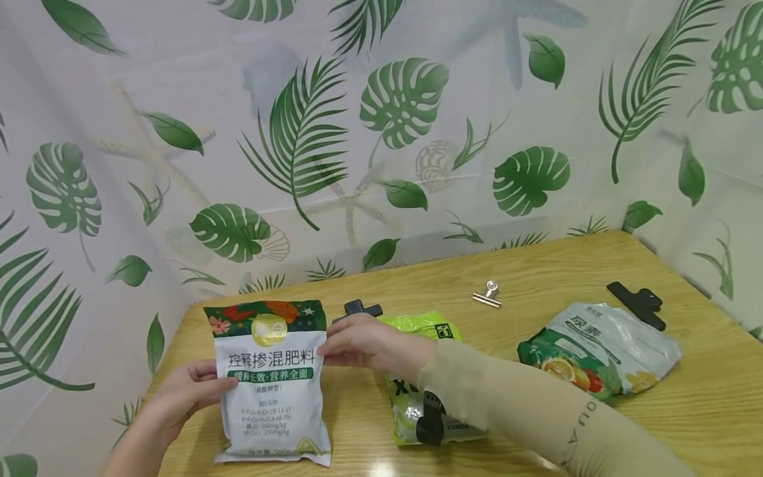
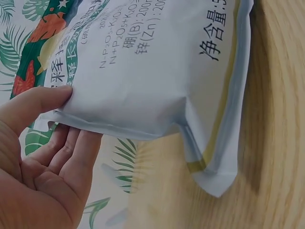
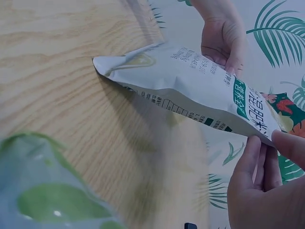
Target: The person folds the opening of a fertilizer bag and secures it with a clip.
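A white fertilizer bag with a dark green, flowered top band stands upright on the table at the left. My left hand pinches its left edge, thumb on the front and fingers behind, as the left wrist view shows. On the opposite edge, higher up, my right hand pinches the bag between thumb and fingers. Behind my right forearm lies a bright green bag, partly covered by the sleeve. A black clip is half hidden behind my right hand.
Farther right on the wooden table lies a green and white bag with fruit pictures. A black clip is beside its top edge. Toward the back sits a silver clip. A leaf-patterned cloth hangs behind the table.
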Demonstrator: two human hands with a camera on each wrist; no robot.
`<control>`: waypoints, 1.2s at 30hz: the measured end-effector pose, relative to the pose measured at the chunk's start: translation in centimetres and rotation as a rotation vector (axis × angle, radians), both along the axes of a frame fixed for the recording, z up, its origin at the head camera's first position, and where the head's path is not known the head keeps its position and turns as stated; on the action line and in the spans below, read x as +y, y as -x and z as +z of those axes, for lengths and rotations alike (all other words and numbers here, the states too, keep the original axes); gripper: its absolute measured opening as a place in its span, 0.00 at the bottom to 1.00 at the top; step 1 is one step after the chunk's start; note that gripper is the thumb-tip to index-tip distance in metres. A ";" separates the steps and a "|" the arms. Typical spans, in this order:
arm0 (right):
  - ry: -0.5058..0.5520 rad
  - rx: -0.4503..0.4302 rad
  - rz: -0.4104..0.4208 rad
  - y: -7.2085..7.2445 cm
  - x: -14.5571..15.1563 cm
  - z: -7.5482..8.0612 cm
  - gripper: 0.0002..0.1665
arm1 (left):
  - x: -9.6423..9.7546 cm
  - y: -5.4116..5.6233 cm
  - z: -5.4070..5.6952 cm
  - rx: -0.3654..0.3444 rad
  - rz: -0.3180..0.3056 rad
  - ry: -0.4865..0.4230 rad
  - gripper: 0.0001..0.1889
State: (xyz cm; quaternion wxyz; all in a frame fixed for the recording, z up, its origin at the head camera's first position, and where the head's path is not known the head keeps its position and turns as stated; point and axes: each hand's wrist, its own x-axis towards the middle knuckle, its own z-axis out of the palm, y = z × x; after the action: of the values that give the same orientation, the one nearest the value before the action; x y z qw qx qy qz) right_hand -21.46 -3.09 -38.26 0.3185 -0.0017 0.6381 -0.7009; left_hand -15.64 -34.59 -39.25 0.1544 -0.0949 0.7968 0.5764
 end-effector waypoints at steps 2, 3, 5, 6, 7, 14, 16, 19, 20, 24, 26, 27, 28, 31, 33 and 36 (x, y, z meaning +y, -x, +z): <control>0.000 0.009 0.006 0.1 0.0 0.2 0.25 | 0.0 -0.2 0.2 0.014 -0.011 -0.001 0.18; 0.001 0.010 0.009 0.2 0.1 0.3 0.23 | 0.0 -0.2 0.3 0.018 -0.013 -0.002 0.19; 0.001 0.014 0.012 0.3 0.1 0.5 0.21 | 0.1 -0.3 0.5 0.027 -0.025 -0.002 0.19; 0.000 0.015 0.009 0.3 0.1 0.5 0.20 | 0.1 -0.3 0.5 0.029 -0.026 -0.003 0.19; 0.002 0.015 0.007 0.4 0.2 0.6 0.20 | 0.1 -0.3 0.6 0.031 -0.026 -0.004 0.19; 0.004 0.018 -0.012 0.7 0.4 1.3 0.17 | 0.0 -0.4 1.2 0.051 -0.026 -0.063 0.19; 0.011 0.010 -0.022 0.8 0.5 1.4 0.16 | 0.0 -0.4 1.3 0.060 -0.034 -0.080 0.18; 0.018 0.004 -0.029 0.9 0.6 1.6 0.15 | 0.1 -0.5 1.5 0.072 -0.046 -0.087 0.18; 0.019 0.003 -0.029 0.9 0.7 1.6 0.14 | 0.1 -0.5 1.5 0.073 -0.048 -0.088 0.19; 0.023 0.018 -0.016 0.9 0.9 1.9 0.07 | 0.3 -0.5 1.6 0.082 -0.052 -0.087 0.22; 0.024 0.029 -0.012 0.8 1.0 2.1 0.06 | 0.4 -0.6 1.7 0.090 -0.054 -0.083 0.23; 0.021 0.035 -0.010 0.8 1.1 2.2 0.06 | 0.5 -0.6 1.7 0.094 -0.054 -0.082 0.23; 0.017 0.042 -0.007 0.8 1.2 2.3 0.06 | 0.5 -0.6 1.8 0.097 -0.057 -0.078 0.23; 0.003 0.058 -0.001 0.8 1.3 2.5 0.09 | 0.7 -0.7 2.0 0.105 -0.059 -0.047 0.22; -0.004 0.068 0.000 0.8 1.4 2.7 0.12 | 0.8 -0.7 2.2 0.112 -0.061 -0.015 0.20; -0.001 0.078 -0.001 0.7 1.4 2.8 0.13 | 0.9 -0.8 2.5 0.126 -0.060 0.036 0.18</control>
State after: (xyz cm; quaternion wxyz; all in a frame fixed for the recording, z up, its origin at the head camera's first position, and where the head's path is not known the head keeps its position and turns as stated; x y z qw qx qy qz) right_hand -22.18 -1.66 -35.45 0.2932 -0.0284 0.6505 -0.7001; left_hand -14.86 -33.66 -36.71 0.1194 -0.0373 0.8178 0.5618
